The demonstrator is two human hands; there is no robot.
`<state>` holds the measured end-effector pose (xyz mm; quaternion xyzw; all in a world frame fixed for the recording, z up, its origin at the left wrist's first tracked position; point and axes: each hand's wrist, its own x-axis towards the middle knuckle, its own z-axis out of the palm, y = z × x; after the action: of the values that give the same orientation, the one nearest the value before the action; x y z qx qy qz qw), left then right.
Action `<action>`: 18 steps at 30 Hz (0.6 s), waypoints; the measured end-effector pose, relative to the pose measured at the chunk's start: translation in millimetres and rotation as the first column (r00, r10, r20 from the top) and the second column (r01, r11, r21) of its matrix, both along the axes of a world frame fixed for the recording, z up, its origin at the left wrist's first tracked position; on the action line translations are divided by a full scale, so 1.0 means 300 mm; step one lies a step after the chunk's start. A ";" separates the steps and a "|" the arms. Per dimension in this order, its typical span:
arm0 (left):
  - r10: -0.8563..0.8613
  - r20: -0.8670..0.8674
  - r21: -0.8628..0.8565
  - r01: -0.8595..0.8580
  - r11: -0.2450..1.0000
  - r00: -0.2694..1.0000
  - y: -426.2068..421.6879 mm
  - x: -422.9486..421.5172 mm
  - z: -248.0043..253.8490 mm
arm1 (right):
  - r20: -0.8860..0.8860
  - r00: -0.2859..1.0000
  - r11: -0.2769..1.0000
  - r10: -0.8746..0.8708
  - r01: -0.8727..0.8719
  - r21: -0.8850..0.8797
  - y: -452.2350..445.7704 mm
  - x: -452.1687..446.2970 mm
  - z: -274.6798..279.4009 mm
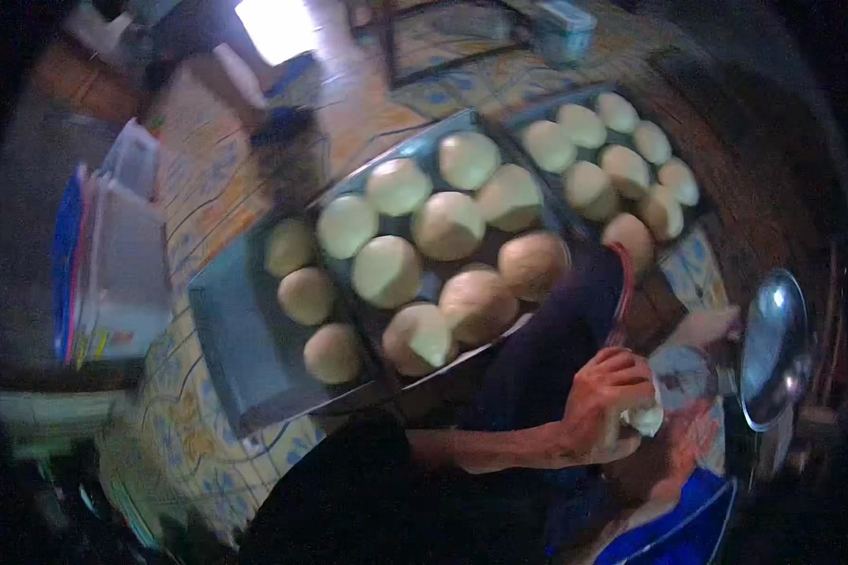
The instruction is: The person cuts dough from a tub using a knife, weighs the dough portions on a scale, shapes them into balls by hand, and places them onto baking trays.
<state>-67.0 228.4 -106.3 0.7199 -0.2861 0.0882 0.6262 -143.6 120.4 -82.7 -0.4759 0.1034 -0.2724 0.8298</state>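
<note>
Currently, a small pale lump (645, 418) is held by the left hand (612, 394), its fingers curled narrowly around it, at the lower right of the view. Just beside it the right hand (692, 435) is blurred, and whether it is spread or closed cannot be told. Below, a blue-rimmed object (674, 523) is partly seen. Beyond the hands, pale round balls are carried by three dark trays: nine in the middle tray (426, 153), nine in the right tray (532, 118) and three visible in the left tray (224, 315), where much of the base is left bare. To the right a shiny metal dish (774, 350) is seen. Clear plastic bins (127, 268) are stood on the patterned floor (193, 414), at the far left.
</note>
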 end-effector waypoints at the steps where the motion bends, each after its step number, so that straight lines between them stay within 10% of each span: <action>1: -0.019 0.019 -0.037 0.019 0.999 1.000 0.048 -0.002 0.006 | -0.051 0.995 0.995 0.083 -0.079 0.066 0.076 0.021 -0.034; 11: 0.480 0.287 0.032 -0.509 0.860 0.829 0.721 -0.147 0.172 | -0.077 0.822 0.799 0.564 -0.520 0.301 0.540 0.240 -0.070; 18: 0.825 0.309 -0.152 -0.831 0.535 0.474 0.895 -0.300 0.184 | -0.381 0.208 0.191 0.901 -0.978 -0.081 0.974 0.199 -0.179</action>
<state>-157.0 497.0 -51.1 0.7464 -0.0087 0.5008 0.4382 -83.7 412.8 -136.4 -0.5885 -0.1531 0.3480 0.7135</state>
